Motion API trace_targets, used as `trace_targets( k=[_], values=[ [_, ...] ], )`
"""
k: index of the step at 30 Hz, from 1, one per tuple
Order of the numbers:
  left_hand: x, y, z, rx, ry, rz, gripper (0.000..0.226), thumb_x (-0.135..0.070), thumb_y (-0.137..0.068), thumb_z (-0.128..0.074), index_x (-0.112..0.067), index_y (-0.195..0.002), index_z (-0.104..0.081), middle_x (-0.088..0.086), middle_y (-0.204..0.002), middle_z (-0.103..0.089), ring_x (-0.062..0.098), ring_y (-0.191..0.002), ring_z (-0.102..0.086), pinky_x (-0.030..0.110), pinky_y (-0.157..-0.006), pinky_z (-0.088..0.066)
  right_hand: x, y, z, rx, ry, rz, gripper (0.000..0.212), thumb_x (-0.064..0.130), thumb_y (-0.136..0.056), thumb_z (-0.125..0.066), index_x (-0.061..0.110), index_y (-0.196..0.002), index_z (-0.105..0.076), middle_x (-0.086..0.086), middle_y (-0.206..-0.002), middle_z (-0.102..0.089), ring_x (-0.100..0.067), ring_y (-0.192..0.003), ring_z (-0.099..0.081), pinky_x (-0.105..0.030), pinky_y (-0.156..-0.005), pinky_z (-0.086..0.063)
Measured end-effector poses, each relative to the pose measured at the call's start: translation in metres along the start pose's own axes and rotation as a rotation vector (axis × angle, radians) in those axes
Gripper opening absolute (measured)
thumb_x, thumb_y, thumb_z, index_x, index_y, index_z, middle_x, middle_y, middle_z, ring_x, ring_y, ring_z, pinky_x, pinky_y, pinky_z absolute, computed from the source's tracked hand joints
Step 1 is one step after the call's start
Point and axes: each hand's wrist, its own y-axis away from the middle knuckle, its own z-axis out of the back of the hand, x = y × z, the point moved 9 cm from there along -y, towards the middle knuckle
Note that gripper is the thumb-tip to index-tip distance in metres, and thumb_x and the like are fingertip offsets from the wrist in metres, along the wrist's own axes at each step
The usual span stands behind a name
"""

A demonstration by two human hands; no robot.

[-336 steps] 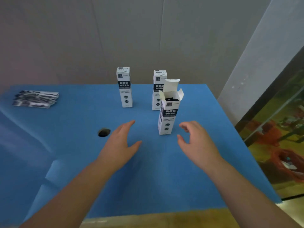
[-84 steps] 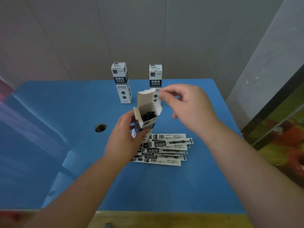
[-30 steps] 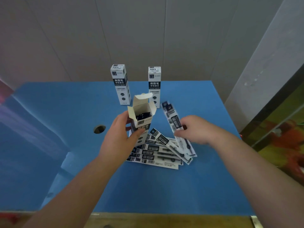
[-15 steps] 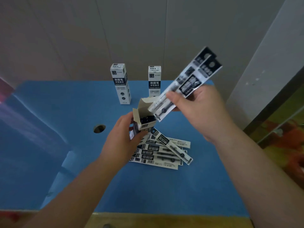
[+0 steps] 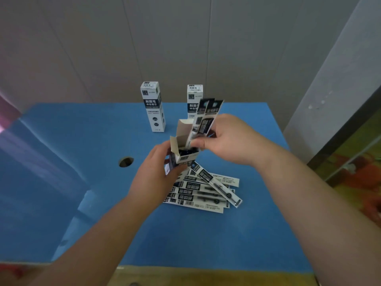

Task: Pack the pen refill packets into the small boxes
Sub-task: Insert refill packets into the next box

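Right hand (image 5: 228, 139) gripped two black-and-white refill packets (image 5: 206, 118), their long axis nearly upright above the open white cardboard box (image 5: 184, 150) I held in my left hand (image 5: 156, 176) over the blue worktop (image 5: 82, 141).

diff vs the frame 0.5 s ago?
The right hand has swung its two refill packets from a slant to nearly upright, lower ends now entering the open box. The left hand keeps gripping that box. The packet pile and two closed boxes haven't moved.
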Motion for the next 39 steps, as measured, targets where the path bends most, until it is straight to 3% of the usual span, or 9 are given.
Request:
trace_targets(
  k=[7, 14, 17, 23, 27, 32, 34, 36, 39],
  values=[
    [0.002, 0.001, 0.001, -0.009, 0.009, 0.012, 0.051, -0.035, -0.092, -0.072, -0.049, -0.135, -0.050, -0.024, -0.129, -0.058, -0.002, -0.119, -0.060, 0.043, -0.102, -0.055, 0.004, 0.004, 0.018, -0.158, -0.296, 0.074, 0.007, 0.034, -0.086, -0.078, 0.035, -0.082, -0.072, 0.019, -0.077, -0.071, 0.004, -0.070, -0.064, -0.008, -0.059, -0.044],
    [-0.007, 0.001, -0.002, 0.015, -0.005, -0.022, 0.050, -0.050, -0.085, -0.063, -0.056, -0.132, -0.047, -0.023, -0.128, -0.058, -0.001, -0.120, -0.059, 0.042, -0.101, -0.055, 0.001, -0.003, -0.007, -0.050, 0.023, -0.057, 0.018, 0.045, -0.083, -0.078, 0.028, -0.083, -0.072, 0.010, -0.080, -0.069, -0.010, -0.074, -0.064, -0.031, -0.060, -0.047],
    [-0.005, 0.001, -0.001, 0.006, 0.003, -0.013, 0.052, -0.046, -0.087, -0.065, -0.052, -0.136, -0.049, -0.022, -0.130, -0.058, -0.001, -0.120, -0.059, 0.041, -0.101, -0.055, 0.002, 0.000, 0.013, -0.146, 0.018, -0.022, 0.014, 0.041, -0.088, -0.071, 0.028, -0.087, -0.075, 0.010, -0.083, -0.072, -0.009, -0.077, -0.065, -0.034, -0.071, -0.055],
    [-0.007, 0.002, -0.006, 0.032, -0.073, -0.047, 0.051, -0.041, -0.089, -0.072, -0.048, -0.135, -0.051, -0.024, -0.128, -0.058, 0.001, -0.117, -0.058, 0.037, -0.097, -0.053, 0.009, -0.013, -0.017, 0.017, 0.377, -0.078, 0.014, 0.029, -0.092, -0.066, 0.025, -0.085, -0.078, 0.002, -0.077, -0.069, -0.022, -0.078, -0.066, -0.026, -0.056, -0.043],
    [-0.006, -0.001, -0.004, 0.026, -0.033, -0.022, 0.050, -0.042, -0.088, -0.071, -0.049, -0.133, -0.052, -0.021, -0.127, -0.060, 0.004, -0.116, -0.061, 0.043, -0.098, -0.055, 0.009, -0.009, -0.005, -0.003, 0.198, -0.086, 0.012, 0.043, -0.086, -0.072, 0.032, -0.085, -0.078, 0.012, -0.079, -0.073, 0.001, -0.059, -0.063, -0.022, -0.051, -0.039],
    [0.004, -0.001, 0.004, -0.021, 0.027, 0.052, 0.051, -0.037, -0.089, -0.076, -0.055, -0.128, -0.049, -0.018, -0.131, -0.059, 0.001, -0.119, -0.061, 0.043, -0.102, -0.055, -0.032, 0.014, 0.017, -0.350, -0.117, -0.145, 0.014, 0.049, -0.089, -0.067, 0.037, -0.083, -0.070, 0.026, -0.082, -0.069, 0.016, -0.062, -0.059, -0.021, -0.057, -0.040],
    [0.009, 0.000, 0.004, -0.022, 0.037, 0.080, 0.051, -0.035, -0.091, -0.076, -0.046, -0.133, -0.051, -0.019, -0.133, -0.059, 0.000, -0.120, -0.060, 0.042, -0.103, -0.054, -0.068, 0.017, -0.003, -0.236, -0.014, -0.301, 0.012, 0.046, -0.090, -0.069, 0.036, -0.097, -0.070, 0.022, -0.093, -0.068, 0.004, -0.086, -0.065, -0.027, -0.072, -0.048],
    [0.012, 0.002, 0.004, -0.017, 0.043, 0.084, 0.053, -0.035, -0.091, -0.075, -0.041, -0.138, -0.051, -0.019, -0.133, -0.060, 0.001, -0.121, -0.060, 0.041, -0.104, -0.053, -0.101, 0.022, -0.051, 0.129, 0.213, -0.423, 0.048, 0.048, -0.088, -0.071, 0.027, -0.130, -0.062, 0.007, -0.122, -0.066, -0.017, -0.115, -0.062, -0.035, -0.094, -0.050],
    [0.012, 0.003, 0.003, -0.010, 0.037, 0.080, 0.053, -0.036, -0.092, -0.075, -0.041, -0.139, -0.051, -0.020, -0.133, -0.061, -0.001, -0.122, -0.059, 0.035, -0.102, -0.052, -0.121, 0.032, -0.098, 0.348, 0.357, -0.436, 0.056, 0.049, -0.088, -0.069, 0.019, -0.134, -0.057, -0.005, -0.135, -0.058, -0.028, -0.123, -0.056, -0.040, -0.097, -0.049]
  ],
)
